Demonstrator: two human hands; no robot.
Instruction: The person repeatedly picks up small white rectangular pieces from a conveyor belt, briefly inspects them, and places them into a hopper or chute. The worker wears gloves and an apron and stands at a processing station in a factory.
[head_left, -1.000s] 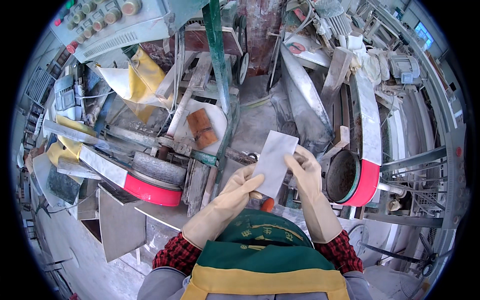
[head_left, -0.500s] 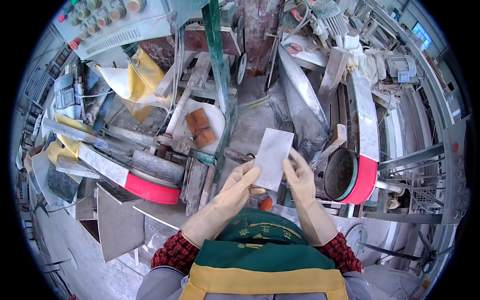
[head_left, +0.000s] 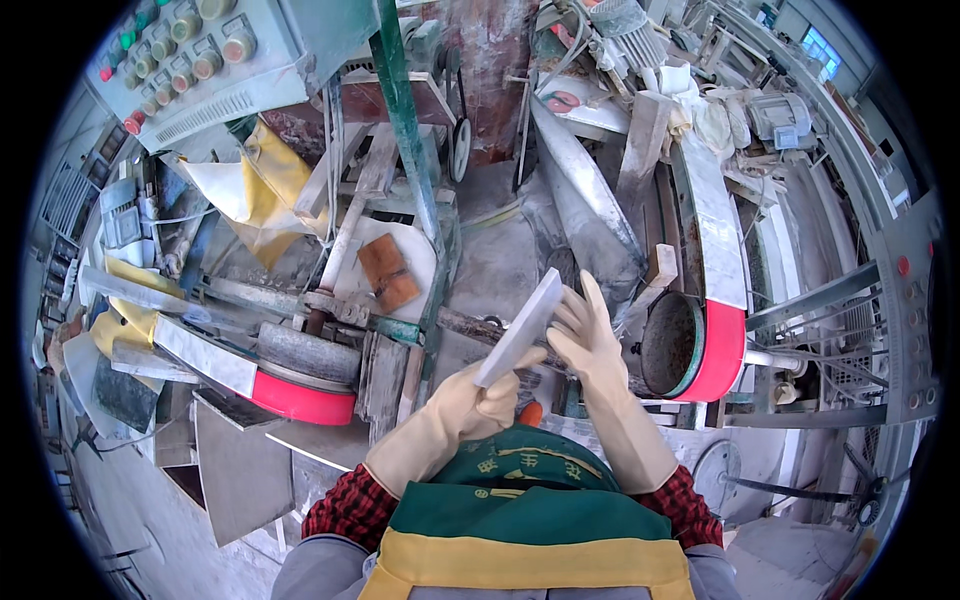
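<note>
A pale grey-veined stone tile (head_left: pixel 522 328) is held in the air in front of the apron, slanting from lower left to upper right; half a second ago its broad face was turned up to view, and now it has been tipped so that a long narrow edge shows instead. The left hand (head_left: pixel 478 402), in a cream rubber glove, grips the tile's lower end, its fingers curled in around it; the right hand (head_left: pixel 592 338), gloved alike, has opened, its fingers spread and extended at the upper end, though whether they touch the tile cannot be told; the left hand thus seems to bear most of the weight, with the edge exposed.

Below hangs the green apron (head_left: pixel 530 512) with its yellow band; to the left a red-and-white belt (head_left: pixel 300 398) curves around a grey roller (head_left: pixel 308 352); to the right a second red-and-white belt (head_left: pixel 722 350) wraps a hollow drum (head_left: pixel 672 345); beyond, a brown block (head_left: pixel 388 272) lies by the left edge of a white board (head_left: pixel 417 247).
</note>
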